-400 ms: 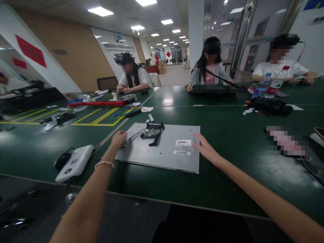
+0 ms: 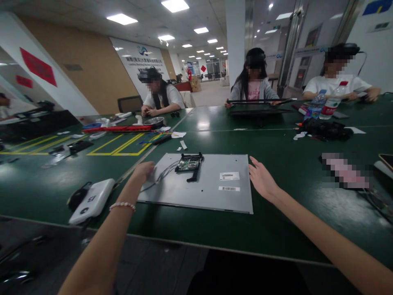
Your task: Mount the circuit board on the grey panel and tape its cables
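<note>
A flat grey metal panel, which looks like the back of a display screen, lies on the green table before me. On it sit a green circuit board in a black bracket and a bundle of grey cables running to the left. My left hand is at the panel's left edge, over the cable ends; its fingers are mostly hidden, and its grip cannot be made out. At the right edge, my right hand has its fingers stretched out, with the fingertips close to or touching the panel's side.
A white device with a black cable lies left. Paper scraps lie behind the panel. A pixelated pink object, black bundle and two bottles stand right. Across the table, a person handles a black frame.
The panel has shifted a little to the right. My right hand has moved right, from over the panel's edge to beside it. Across the table, the person's long black strip has come down level.
</note>
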### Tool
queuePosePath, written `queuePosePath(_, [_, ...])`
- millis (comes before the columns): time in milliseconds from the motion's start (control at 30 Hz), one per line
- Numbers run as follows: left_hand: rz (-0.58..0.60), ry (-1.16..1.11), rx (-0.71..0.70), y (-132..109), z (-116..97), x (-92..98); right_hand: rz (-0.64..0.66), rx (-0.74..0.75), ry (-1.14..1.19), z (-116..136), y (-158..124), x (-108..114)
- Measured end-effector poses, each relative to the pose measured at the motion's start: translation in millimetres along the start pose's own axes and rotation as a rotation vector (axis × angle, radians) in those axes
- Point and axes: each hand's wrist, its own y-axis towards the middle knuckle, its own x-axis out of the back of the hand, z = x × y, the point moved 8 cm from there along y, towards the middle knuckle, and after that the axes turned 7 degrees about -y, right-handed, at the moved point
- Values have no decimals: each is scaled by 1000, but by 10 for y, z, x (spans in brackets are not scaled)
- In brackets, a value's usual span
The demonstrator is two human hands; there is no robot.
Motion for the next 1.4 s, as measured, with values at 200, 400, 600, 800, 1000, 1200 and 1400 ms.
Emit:
queuePosePath(200, [104,-367,271,-201,144,-194,-152,-146,354,-187,-222,396])
queuePosePath(400, [93,-764,407,-595,-16,-394,-250,-178,363,-269,-447,811])
queuePosePath(600, [143,-967,296,-1024,-381,-568,-330,-144,210,-282,-628,1284])
queuePosePath(800, [271,-938,240,-1384,-648,-755,-377,-239,177,-420,-757,1675])
queuePosePath(1000, [331,-878,173,-1755,-999,-804,-416,-246,149,-444,-886,1948])
queuePosePath(1200, [362,-898,159,-2018,-1239,-886,-485,-260,-65,-505,-989,2164])
queuePosePath(1400, [394,-842,99,-2125,-1326,-1006,-429,-268,-386,-417,-994,2177])
